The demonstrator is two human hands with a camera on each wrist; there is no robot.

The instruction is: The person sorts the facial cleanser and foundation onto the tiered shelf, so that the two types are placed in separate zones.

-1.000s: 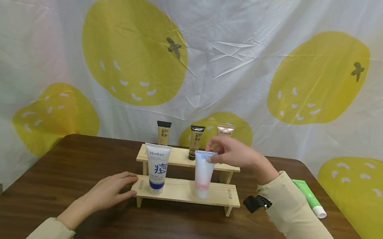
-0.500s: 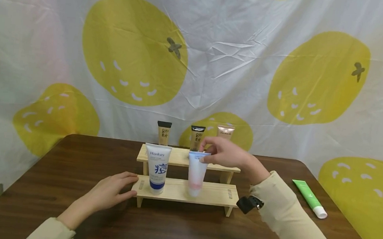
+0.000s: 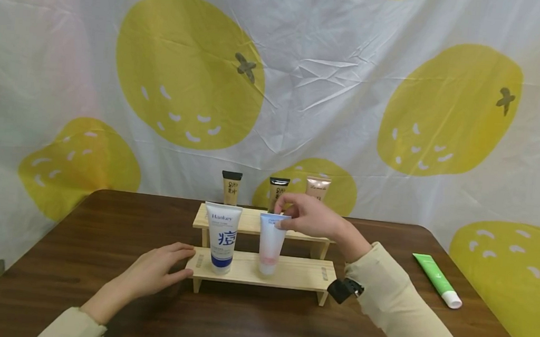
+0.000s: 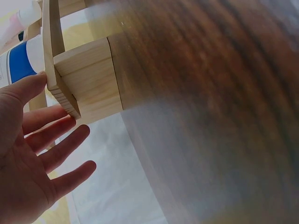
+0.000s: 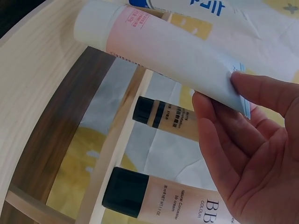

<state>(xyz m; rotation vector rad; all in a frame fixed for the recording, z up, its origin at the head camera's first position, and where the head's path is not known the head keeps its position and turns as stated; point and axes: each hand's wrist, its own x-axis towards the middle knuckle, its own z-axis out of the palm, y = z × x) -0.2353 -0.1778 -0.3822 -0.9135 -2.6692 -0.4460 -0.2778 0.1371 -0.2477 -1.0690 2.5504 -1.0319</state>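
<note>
My right hand (image 3: 312, 217) pinches the flat top end of a white and pink squeeze tube (image 3: 270, 248) between thumb and fingers. The tube stands cap down over the lower step of a two-step wooden display rack (image 3: 299, 274). To its left on that step is a white and blue Hankey tube (image 3: 222, 236), upright on its cap. My left hand (image 3: 159, 266) lies at the rack's left end, fingers spread. In the left wrist view its thumb and fingertips touch the end of the step board (image 4: 67, 95), with the other fingers extended.
On the upper step stand two black-topped foundation tubes, one at left (image 3: 231, 189) and one mid-step (image 3: 278, 190), plus a pinkish BB cream tube (image 3: 318, 187). A green tube (image 3: 437, 279) lies at the right on the dark wooden table (image 3: 257, 326). A lemon-print cloth (image 3: 303, 113) hangs behind.
My right hand has moved left along the lower step with the white and pink tube, nearer to the Hankey tube. The left hand has stayed at the rack's end.
</note>
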